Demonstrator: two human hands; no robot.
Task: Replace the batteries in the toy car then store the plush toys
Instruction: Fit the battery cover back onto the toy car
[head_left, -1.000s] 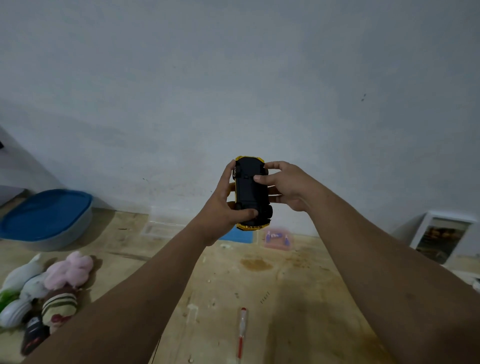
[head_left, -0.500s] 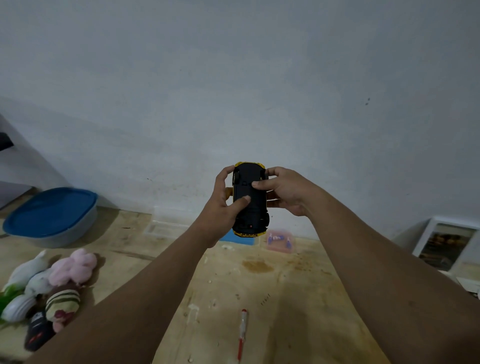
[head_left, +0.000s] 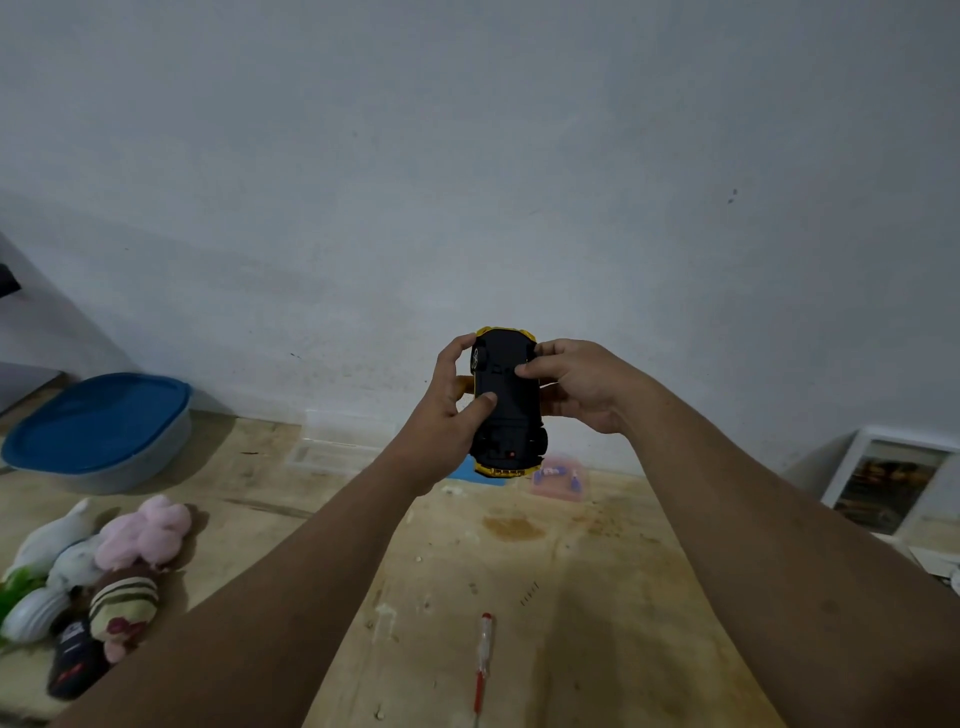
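I am holding the toy car (head_left: 506, 402) up in front of the wall with its black underside toward me — my left hand (head_left: 449, 410) and my right hand (head_left: 579, 384) are both gripping its sides, thumbs pressing on the underside. The plush toys (head_left: 111, 566) are lying on the wooden floor (head_left: 571, 597) at my left, near the blue-lidded container (head_left: 98, 431).

Scuffed wooden floor (head_left: 597, 597) carries plush toys (head_left: 104, 577), screwdriver (head_left: 483, 660), blue-lidded tub (head_left: 98, 431)

Plush toys (head_left: 88, 587) partly cut off by left edge
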